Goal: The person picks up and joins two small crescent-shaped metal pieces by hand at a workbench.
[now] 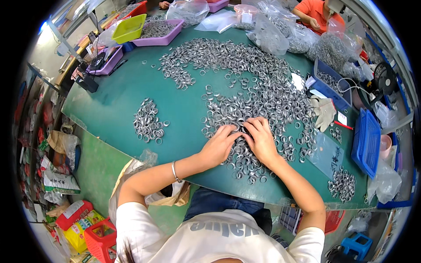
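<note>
A large, spread-out heap of grey metal rings [272,96] covers the middle of the green table. At its near side my left hand [220,145] and my right hand [262,139] come together, thumbs almost touching. The fingers of both are curled inward, with the tips pinched on grey metal rings among the heap. Which rings are gripped and which just lie under the fingertips is partly hidden. Loose rings lie around and below both wrists. A smaller pile of rings [148,120] sits apart on the left, and another small pile [342,185] lies near the right front corner.
On the right are a grey glove [323,113], a clear plastic bag [326,153], a blue basket [366,142], a blue bin [331,85] and a black fan [384,78]. Purple tray [164,35] and green tray [128,29] stand far left. Another person [319,16] sits at the far right.
</note>
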{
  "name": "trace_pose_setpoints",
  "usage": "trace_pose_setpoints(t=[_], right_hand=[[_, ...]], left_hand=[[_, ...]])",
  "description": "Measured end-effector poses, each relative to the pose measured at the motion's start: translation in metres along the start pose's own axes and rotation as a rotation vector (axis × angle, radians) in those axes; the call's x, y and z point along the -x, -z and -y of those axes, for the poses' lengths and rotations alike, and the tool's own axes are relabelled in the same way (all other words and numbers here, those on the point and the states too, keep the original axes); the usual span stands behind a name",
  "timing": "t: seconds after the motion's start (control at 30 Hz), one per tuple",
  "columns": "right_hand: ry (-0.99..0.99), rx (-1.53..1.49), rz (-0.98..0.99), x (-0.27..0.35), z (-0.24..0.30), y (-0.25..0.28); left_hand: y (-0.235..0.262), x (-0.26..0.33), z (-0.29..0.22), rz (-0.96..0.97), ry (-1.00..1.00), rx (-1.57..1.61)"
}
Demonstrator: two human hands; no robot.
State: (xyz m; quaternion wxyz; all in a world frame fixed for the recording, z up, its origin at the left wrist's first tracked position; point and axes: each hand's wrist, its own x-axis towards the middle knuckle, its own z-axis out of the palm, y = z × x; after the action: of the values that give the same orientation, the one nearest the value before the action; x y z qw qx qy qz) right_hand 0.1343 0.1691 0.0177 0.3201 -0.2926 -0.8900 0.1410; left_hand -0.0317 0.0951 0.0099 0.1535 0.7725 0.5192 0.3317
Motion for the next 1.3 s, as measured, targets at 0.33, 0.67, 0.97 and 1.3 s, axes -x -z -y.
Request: trace_pose_setpoints(t=[0.33,0.67,0.97,1.3], right_hand=[[-0.022,-0.014,-0.052,0.050,0.011,0.018],[-0.904,-1.492,-0.341,0.096,0.048,0.041],[-0.743,-1.101,-0.260,0.120,0.088,0.040],[-0.520,-0.686,-0.274,0.117,0.097,0.047]], left_hand=[[0.008,0.030,-0.039,0.184,-0.104,-0.303],[0.007,0.047,-0.093,-0.024,0.192,0.252],[-0.025,0.053,-0.098,0.105,0.557,1.274],[-0.027,0.060,-0.099,0.054,0.615,1.314]])
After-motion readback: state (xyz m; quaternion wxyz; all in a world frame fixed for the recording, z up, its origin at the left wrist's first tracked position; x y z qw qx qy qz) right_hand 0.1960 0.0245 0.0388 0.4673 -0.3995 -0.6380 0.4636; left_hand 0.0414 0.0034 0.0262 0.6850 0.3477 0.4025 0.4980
